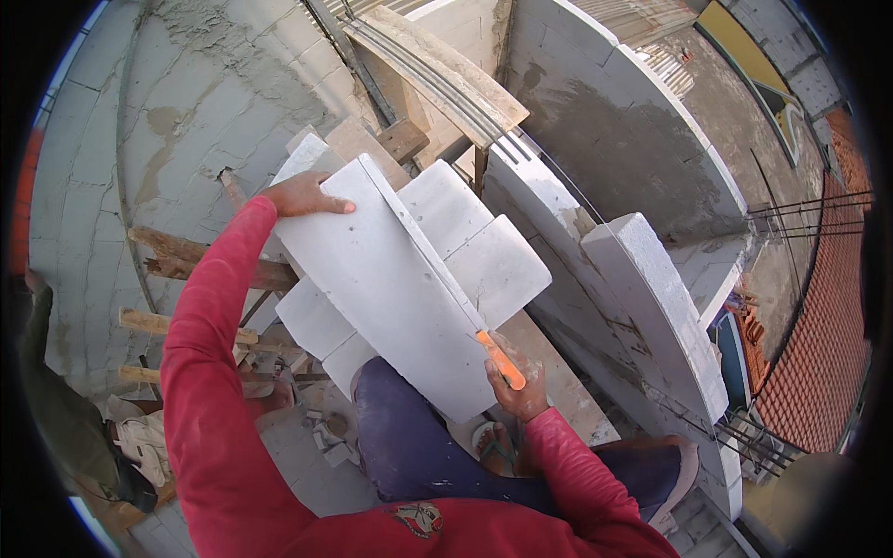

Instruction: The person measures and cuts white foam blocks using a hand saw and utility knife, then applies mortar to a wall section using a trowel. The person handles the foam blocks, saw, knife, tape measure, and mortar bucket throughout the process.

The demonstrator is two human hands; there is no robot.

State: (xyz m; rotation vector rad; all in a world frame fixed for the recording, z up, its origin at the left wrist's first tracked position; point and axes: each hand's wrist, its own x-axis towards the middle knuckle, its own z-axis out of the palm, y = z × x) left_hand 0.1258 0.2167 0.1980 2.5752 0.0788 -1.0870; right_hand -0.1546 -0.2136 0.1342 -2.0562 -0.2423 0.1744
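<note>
A long, pale grey-white building block (381, 288) lies at a slant in front of me, on top of other blocks. My left hand (307, 196) grips its far left end, with the thumb on the upper face and the fingers curling over the edge. On the near right, my right hand (521, 391) is closed round the orange handle (502, 360) of a tool. From that handle a narrow straight strip runs along the block's long right edge; whether it is all blade or partly block edge, I cannot tell. More white blocks (498, 270) sit underneath, jutting out on both sides.
A block wall (642, 307) runs along the right, with rods (744, 446) sticking out. Planks and thin bars (437, 74) stand at the back. Rough timbers (214, 265) lie left, near another person's dark sleeve (60, 409). Rubble (330, 432) lies below; a red tiled roof (819, 325) is far right.
</note>
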